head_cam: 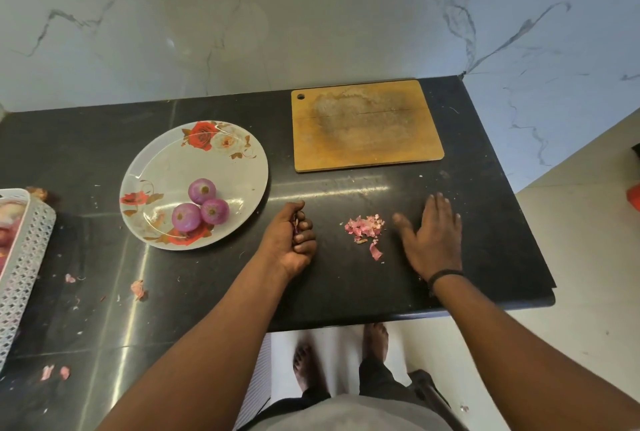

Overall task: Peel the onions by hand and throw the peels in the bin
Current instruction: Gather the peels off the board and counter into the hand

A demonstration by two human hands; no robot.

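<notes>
Head view: the left hand (290, 239) rests on the black counter (346, 292) w/ fingers curled around some pink onion peels, just right of the flowered plate (162, 167). On that plate lie three peeled onions (202, 206), touching each other, near the front rim. The right hand (433, 235) is flat on the counter, fingers straight and spread, holding nothing, just beside a small pile of peels (365, 228) that lies between both hands. Behind, a wooden cutting board (367, 125) near the marble wall. At the left edge a white basket (24, 257); a few loose peel bits (138, 288) lie near it.
</notes>
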